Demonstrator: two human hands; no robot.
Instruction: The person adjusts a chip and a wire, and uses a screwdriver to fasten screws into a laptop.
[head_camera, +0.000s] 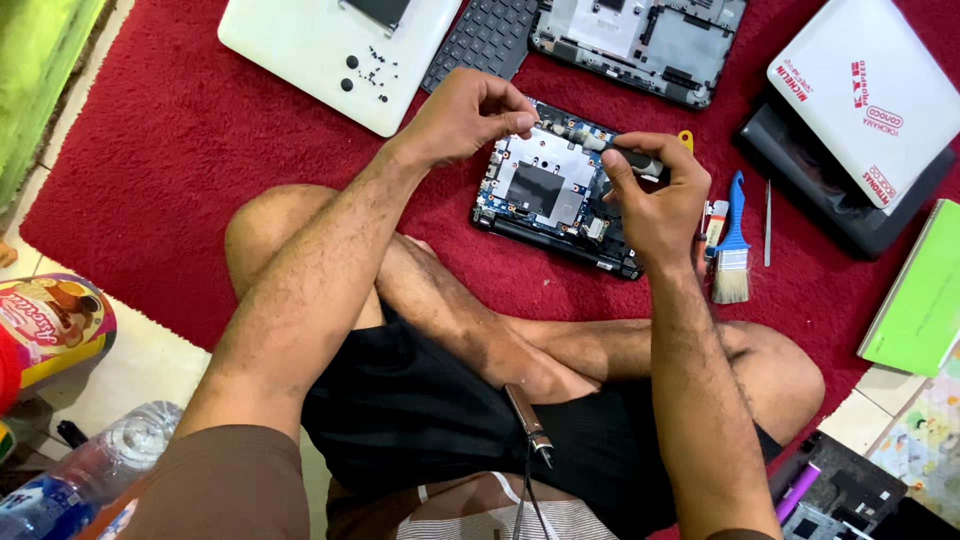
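My right hand (655, 195) grips a screwdriver (625, 155) over the bared laptop motherboard (545, 185); left hand (465, 115) fingers pinch its tip. Loose screws (375, 72) lie removed; the board is not yet out.

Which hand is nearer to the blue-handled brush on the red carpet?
Right. The right hand, holding a dark tool, is just left of the blue-handled brush. The left hand is farther away, above the circuit board.

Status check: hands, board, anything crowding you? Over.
Left hand pinching at circuit board top edge. Right hand gripping screwdriver. Blue-handled brush beside board.
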